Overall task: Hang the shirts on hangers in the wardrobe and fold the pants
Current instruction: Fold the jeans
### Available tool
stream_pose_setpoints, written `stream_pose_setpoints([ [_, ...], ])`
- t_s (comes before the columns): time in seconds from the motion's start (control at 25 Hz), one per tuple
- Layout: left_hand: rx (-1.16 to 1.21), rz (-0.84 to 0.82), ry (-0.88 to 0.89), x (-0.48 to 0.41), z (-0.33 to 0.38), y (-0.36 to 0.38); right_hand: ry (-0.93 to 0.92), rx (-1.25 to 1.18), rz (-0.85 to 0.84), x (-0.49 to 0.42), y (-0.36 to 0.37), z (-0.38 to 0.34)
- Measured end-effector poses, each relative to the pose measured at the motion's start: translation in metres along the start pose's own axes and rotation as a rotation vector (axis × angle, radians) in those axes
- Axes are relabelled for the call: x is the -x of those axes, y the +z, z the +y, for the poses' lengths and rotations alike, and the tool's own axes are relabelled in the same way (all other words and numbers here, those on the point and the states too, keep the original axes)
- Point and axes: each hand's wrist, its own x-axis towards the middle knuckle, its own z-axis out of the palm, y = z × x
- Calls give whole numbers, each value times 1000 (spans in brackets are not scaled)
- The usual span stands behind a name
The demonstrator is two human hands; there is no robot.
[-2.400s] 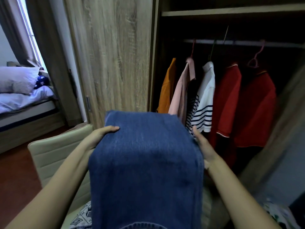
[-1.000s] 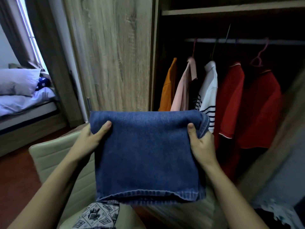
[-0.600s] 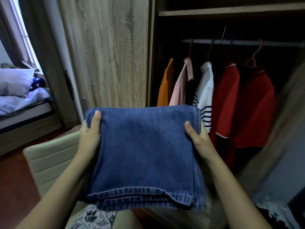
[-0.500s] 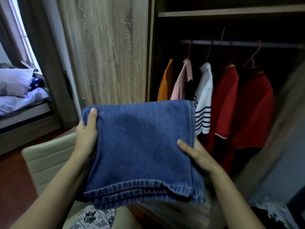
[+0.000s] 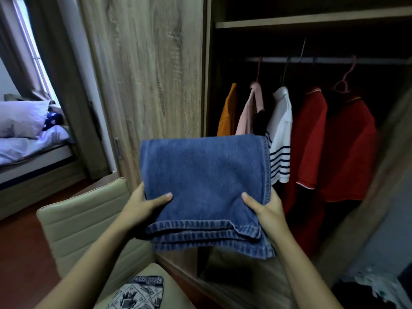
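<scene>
I hold folded blue jeans (image 5: 205, 179) flat in front of the open wardrobe. My left hand (image 5: 142, 206) grips their near left edge, thumb on top. At the near right corner my right hand (image 5: 265, 208) grips them the same way. Several shirts hang from the rail (image 5: 330, 60): an orange shirt (image 5: 227, 112), a pink shirt (image 5: 249, 110), a white striped shirt (image 5: 281, 139) and two red shirts (image 5: 312, 139). A pink hanger (image 5: 343, 83) shows above the right red shirt.
A beige chair (image 5: 80, 224) stands below my left arm with a patterned cloth (image 5: 138, 293) on its seat. The wooden wardrobe door (image 5: 147, 81) is to the left. A bed with a pillow (image 5: 22, 119) lies far left. More clothes (image 5: 374, 286) lie at bottom right.
The jeans went from hanging long to a folded stack. Both hands slid from the far corners to the near corners, and the stack now lies flatter and higher.
</scene>
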Motion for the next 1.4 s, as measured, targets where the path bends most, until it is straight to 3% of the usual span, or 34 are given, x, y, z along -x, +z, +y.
stream_pose_setpoints([
  [0.12, -166, 187, 135, -7, -8, 3, -46, 133, -34, 3, 3, -1],
  [0.28, -347, 277, 383, -25, 48, 19, -197, 249, 125, -15, 4, -37],
  [0.76, -78, 145, 842, -122, 240, 176, -685, 396, 514, -139, -88, -209],
  [1.04, 22, 138, 952, -196, 343, 256, -818, 644, 615, -240, -136, -321],
  [1.16, -180, 68, 827, -257, 395, 295, -659, 904, 694, -284, -156, -363],
  [1.28, -566, -33, 659, -302, 413, 331, -238, 1094, 613, -321, -178, -380],
  [1.4, -1009, -42, 542, -307, 423, 337, 17, 1248, 539, -337, -185, -385],
])
